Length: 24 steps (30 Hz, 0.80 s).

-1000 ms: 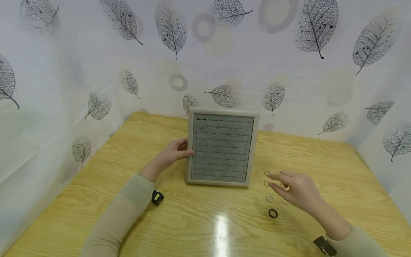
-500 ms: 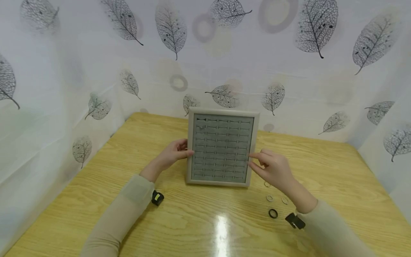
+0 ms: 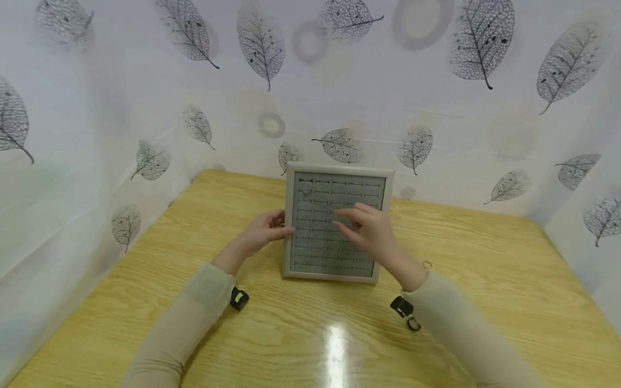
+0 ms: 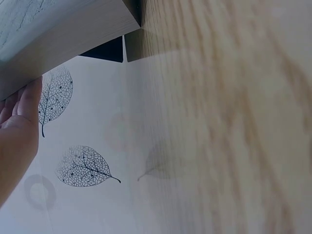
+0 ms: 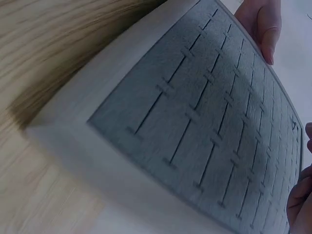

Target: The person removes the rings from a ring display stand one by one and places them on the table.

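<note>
A grey ring display board (image 3: 320,248) with a pale frame stands tilted back on the table, its face lined with rows of slots. My left hand (image 3: 264,231) grips the frame's left side, thumb on the front and fingers behind; the left wrist view shows those fingers (image 4: 29,102) against the frame's side. A small silver ring (image 3: 305,192) sits in the leftmost slot of the second row. My right hand (image 3: 368,229) is before the middle of the board, thumb and index fingertips a little apart; I cannot tell whether a ring is between them.
On the wooden table (image 3: 291,334) to the right lie a thin ring (image 3: 427,264) and a black ring (image 3: 414,323), partly beside the right wrist's camera (image 3: 401,306). My right forearm covers part of that area. A leaf-patterned cloth (image 3: 233,118) surrounds the table.
My right hand has moved left and up from the loose rings, past the frame's right edge, to the middle of the board. My left hand keeps its grip on the frame.
</note>
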Each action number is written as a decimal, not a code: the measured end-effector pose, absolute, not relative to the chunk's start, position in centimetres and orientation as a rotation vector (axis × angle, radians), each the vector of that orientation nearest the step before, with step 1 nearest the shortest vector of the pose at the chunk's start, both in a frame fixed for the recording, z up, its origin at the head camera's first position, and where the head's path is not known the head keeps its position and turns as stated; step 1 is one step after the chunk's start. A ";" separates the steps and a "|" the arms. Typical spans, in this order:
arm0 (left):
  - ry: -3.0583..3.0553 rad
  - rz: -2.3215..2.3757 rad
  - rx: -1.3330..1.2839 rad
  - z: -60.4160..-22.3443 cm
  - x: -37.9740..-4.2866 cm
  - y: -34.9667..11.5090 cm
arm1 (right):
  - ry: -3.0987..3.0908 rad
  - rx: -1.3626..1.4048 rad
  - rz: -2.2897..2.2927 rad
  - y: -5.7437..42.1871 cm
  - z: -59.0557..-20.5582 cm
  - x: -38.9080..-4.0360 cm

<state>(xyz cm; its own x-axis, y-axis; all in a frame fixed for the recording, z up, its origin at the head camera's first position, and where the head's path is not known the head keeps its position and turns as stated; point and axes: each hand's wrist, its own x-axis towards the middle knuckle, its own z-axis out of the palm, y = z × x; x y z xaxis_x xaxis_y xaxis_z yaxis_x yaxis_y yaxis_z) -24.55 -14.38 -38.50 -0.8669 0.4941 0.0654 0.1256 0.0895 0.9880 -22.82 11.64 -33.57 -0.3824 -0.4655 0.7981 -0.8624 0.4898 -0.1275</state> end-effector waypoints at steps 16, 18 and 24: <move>2.081 1.847 0.669 -38.7 -24.6 -14.3 | -2.163 0.907 0.687 6.6 -31.7 -25.1; 2.072 1.854 0.671 -38.7 -24.6 -14.3 | -2.163 0.899 0.673 6.2 -31.6 -25.3; 2.068 1.844 0.668 -38.5 -24.5 -14.4 | -2.148 0.873 0.618 5.5 -31.9 -25.7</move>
<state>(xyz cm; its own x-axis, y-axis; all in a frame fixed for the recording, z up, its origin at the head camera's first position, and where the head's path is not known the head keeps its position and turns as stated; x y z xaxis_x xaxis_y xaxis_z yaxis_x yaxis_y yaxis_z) -24.52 -14.42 -38.52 -0.8501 0.5191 0.0886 0.1471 0.0726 0.9865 -25.66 5.50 -31.90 -0.5070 -0.3918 0.7677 -0.7399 0.6547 -0.1546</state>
